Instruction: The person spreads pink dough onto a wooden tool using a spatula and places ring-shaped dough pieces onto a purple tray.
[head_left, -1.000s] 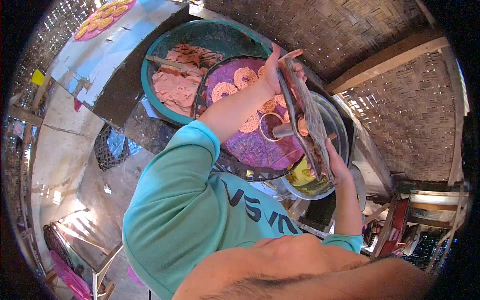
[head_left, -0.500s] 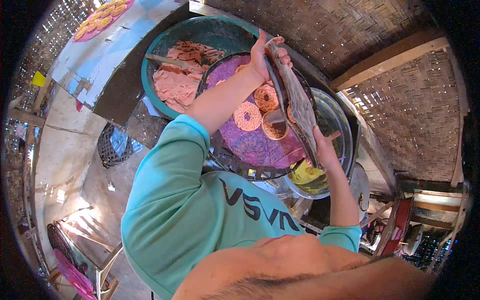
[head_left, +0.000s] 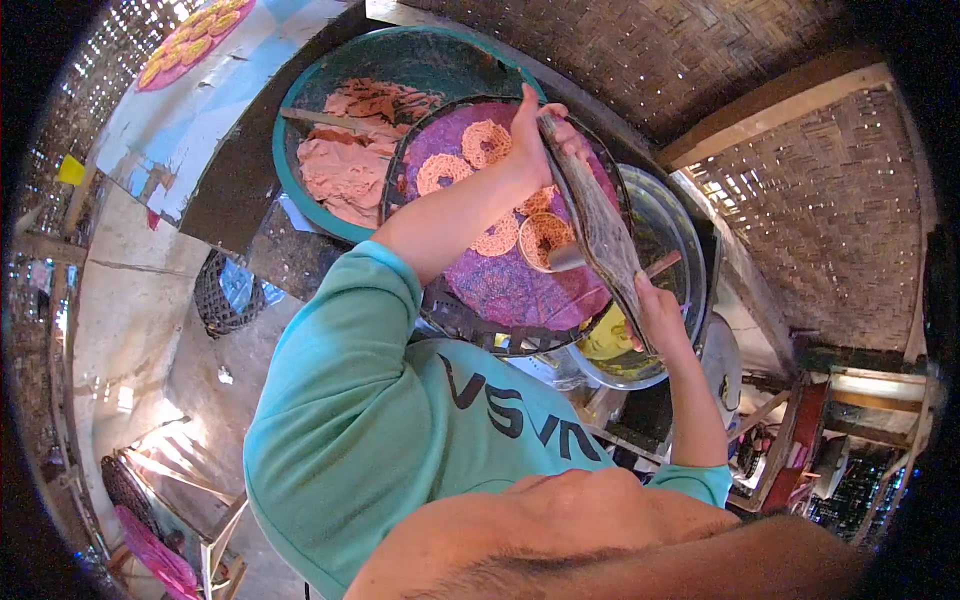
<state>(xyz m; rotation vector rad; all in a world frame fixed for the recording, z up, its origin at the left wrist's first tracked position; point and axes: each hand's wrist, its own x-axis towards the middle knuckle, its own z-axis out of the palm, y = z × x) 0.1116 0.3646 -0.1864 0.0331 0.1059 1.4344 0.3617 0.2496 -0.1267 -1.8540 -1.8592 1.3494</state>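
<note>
My left hand (head_left: 535, 140) grips the upper end of a long, worn wooden board (head_left: 600, 225), fingers wrapped round its edge. The lower end is held by my right hand (head_left: 660, 312), thumb on top. The board is tilted on edge above a round tray (head_left: 515, 345) lined with purple patterned cloth (head_left: 500, 300). Beneath the board's middle, a short metal cylinder (head_left: 567, 257) sticks out toward a pale ring (head_left: 528, 262) around orange strands (head_left: 543, 235). Several orange strand coils, one a ring-shaped coil (head_left: 445, 174), lie on the cloth, some partly behind my left forearm.
Behind the tray at left, a green basin (head_left: 285, 150) holds pinkish-orange dough (head_left: 345, 165) and a wooden stick. To the right, a clear basin (head_left: 690, 240) contains yellow paste (head_left: 610, 338). A woven wall (head_left: 800, 200) rises at right; a black crate (head_left: 225, 300) sits lower left.
Both hands have shifted the board slightly right and turned it, uncovering more of the ring and the metal cylinder. More coils show on the cloth beside my left forearm.
</note>
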